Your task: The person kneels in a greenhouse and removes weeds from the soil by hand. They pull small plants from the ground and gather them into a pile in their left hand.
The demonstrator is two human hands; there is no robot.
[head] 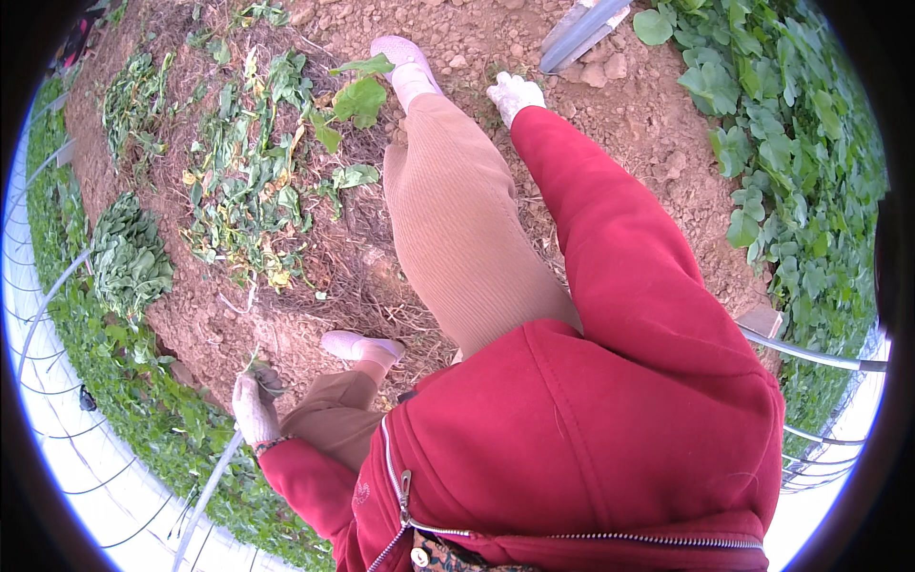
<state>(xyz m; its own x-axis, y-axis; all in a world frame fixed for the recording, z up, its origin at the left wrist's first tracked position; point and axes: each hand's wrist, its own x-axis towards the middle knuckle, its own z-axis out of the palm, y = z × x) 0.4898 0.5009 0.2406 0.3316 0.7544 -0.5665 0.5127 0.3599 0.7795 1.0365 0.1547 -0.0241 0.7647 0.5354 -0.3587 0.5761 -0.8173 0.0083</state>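
My left hand, in a pale glove, grips a small green plant with a thin stem sticking out past the fingers. It is beside my bent knee, at the lower left. My right hand, gloved too, reaches down to the crumbly soil beyond my other leg. Its fingers are curled beside small green weeds, and their undersides are hidden. Between my legs and the left side lie wilted pulled leaves over dry straw. A broad-leaved seedling stands close to my forward shoe.
A bundle of dark green leafy greens rests at the left. Dense leafy plants line the right, and more greenery borders the left. A grey metal piece juts in at the top. A metal hoop pipe crosses the lower left.
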